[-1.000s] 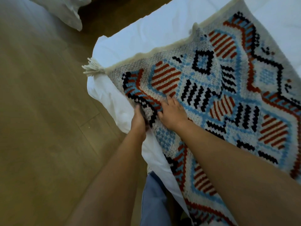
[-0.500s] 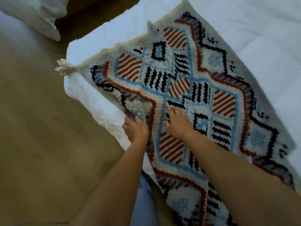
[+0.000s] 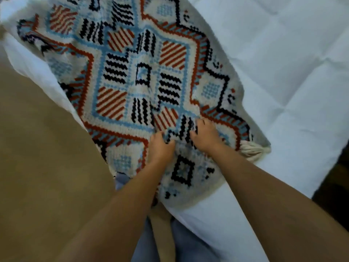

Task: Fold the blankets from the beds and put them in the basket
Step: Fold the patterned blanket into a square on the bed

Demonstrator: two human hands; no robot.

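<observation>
Where the blanket (image 3: 132,72) lies spread on the bed (image 3: 283,72), it runs along the bed's left edge, its near end reaching the near edge by the person's legs. The left hand (image 3: 160,146) has its fingers curled tight round a raised fold of the blanket near that end. The right hand (image 3: 205,137) is just beside it, fingers curled into the same bunched fold. A cream tassel (image 3: 251,150) lies on the white cover, near the right wrist. A wooden floor (image 3: 37,148) lies left of the bed.
</observation>
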